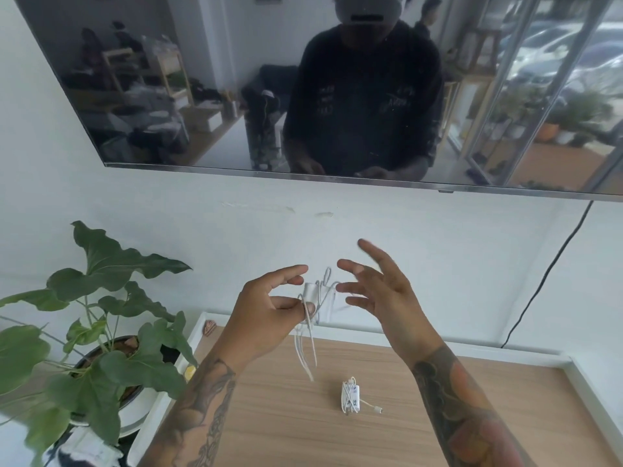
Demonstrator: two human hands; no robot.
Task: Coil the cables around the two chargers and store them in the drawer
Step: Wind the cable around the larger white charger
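Observation:
My left hand [269, 305] is raised above the wooden top and pinches a white charger [312, 291] between thumb and fingers. Its white cable [308, 345] loops around the block and hangs down in loose strands. My right hand [374, 291] hovers just to the right of the charger with its fingers spread, holding nothing; whether a fingertip touches the cable I cannot tell. A second white charger [351, 397] lies on the wooden top [438, 416] below my hands, its cable wound around it and the plug end sticking out to the right. No drawer is in view.
A leafy potted plant [101, 332] stands at the left beside the white-edged wooden top. A dark wall-mounted screen [303, 79] hangs above. A black cord [546, 281] runs down the wall at the right. A small yellow object [190, 370] lies by the top's left edge.

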